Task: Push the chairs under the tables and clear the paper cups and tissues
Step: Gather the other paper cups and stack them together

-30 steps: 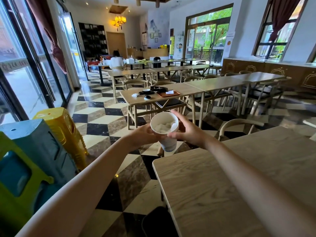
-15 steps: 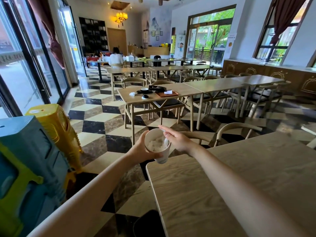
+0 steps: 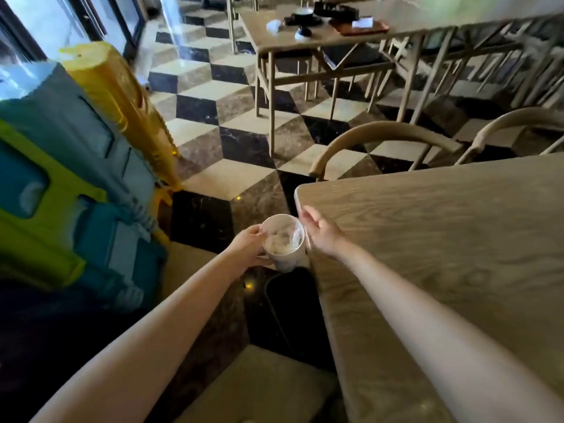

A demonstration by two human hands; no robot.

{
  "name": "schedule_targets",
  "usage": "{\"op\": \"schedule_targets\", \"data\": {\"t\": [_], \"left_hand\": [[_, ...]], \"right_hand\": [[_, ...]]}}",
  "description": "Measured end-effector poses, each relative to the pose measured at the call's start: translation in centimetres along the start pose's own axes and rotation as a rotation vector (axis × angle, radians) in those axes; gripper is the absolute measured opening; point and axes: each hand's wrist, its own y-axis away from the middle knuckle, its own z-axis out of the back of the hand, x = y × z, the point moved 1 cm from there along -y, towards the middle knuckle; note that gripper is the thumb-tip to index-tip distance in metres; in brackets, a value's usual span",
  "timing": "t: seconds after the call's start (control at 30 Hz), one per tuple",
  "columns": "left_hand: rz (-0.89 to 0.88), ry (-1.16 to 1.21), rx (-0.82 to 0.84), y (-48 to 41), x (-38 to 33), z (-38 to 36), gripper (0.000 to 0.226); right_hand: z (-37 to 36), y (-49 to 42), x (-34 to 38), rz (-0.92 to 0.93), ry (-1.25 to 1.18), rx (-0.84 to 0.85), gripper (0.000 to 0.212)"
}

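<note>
Paper cup (image 3: 285, 243) with tissues (image 3: 279, 241) inside is sitting in the gripping left hand (image 3: 248, 247), beside the wooden table (image 3: 442, 239) corner, over a checkered floor (image 3: 244, 117). Right hand (image 3: 320, 228) is hovering open, fingers apart, beside it.

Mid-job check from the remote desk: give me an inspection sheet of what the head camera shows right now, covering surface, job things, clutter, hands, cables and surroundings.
Surface: near wooden table, the part in view bare.
Job's things: paper cup with crumpled tissues inside, held off the table's corner, above a dark bin on the floor. Two chairs at the table's far edge, backs showing.
Clutter: far table carries dark dishes, a small white object and a brown tray.
Hands: left hand grips the cup; right hand open beside the rim, holding nothing.
Cables: nothing seen.
Surroundings: checkered floor; stacked plastic stools in yellow, blue and green on the left, by glass doors.
</note>
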Motion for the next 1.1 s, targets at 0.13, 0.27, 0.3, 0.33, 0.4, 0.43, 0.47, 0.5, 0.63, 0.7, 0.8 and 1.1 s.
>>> {"op": "schedule_targets", "data": {"t": [0.13, 0.27, 0.3, 0.33, 0.4, 0.43, 0.47, 0.5, 0.63, 0.7, 0.8, 1.1], "left_hand": [[0.094, -0.058, -0.056, -3.4, 7.6, 1.0, 0.025], [0.219, -0.015, -0.056, -6.5, 14.3, 0.1, 0.032], [0.239, 0.000, -0.051, -7.0, 15.7, -0.5, 0.032], [0.253, 0.010, -0.043, -7.6, 17.1, -1.0, 0.032], [0.277, 0.016, -0.028, -8.9, 19.8, -2.2, 0.032], [0.293, 0.008, -0.032, -9.5, 20.9, -2.7, 0.032], [0.303, -0.002, -0.038, -10.2, 22.2, -3.2, 0.032], [0.310, -0.014, -0.041, -10.9, 23.4, -3.6, 0.033], [0.332, -0.051, -0.064, -12.9, 27.4, -5.6, 0.034], [0.336, -0.095, -0.065, -13.8, 29.4, -6.4, 0.034], [0.306, -0.152, -0.041, -15.4, 32.0, -7.6, 0.034], [0.293, -0.259, 0.005, -19.2, 37.7, -10.1, 0.049]], "right_hand": [[-2.6, -0.7, -6.3, -0.128, 0.558, 0.084, 0.074], [-3.9, -0.3, -10.1, -0.071, 0.691, 0.096, 0.082], [-4.2, -0.2, -10.4, -0.053, 0.700, 0.079, 0.081], [-4.5, -0.2, -10.7, -0.044, 0.714, 0.061, 0.081], [-5.2, -0.2, -11.2, -0.027, 0.745, 0.018, 0.079], [-5.3, -0.2, -11.2, -0.019, 0.757, -0.001, 0.078], [-5.4, -0.3, -11.4, -0.012, 0.767, -0.015, 0.078], [-5.5, -0.5, -11.6, -0.009, 0.774, -0.023, 0.078], [-5.8, -0.7, -12.1, 0.014, 0.780, -0.046, 0.076], [-5.9, -0.7, -12.4, 0.040, 0.782, -0.080, 0.075], [-6.0, -0.9, -12.7, 0.054, 0.781, -0.103, 0.075], [-6.2, -1.1, -13.5, 0.073, 0.769, -0.130, 0.073]]}}
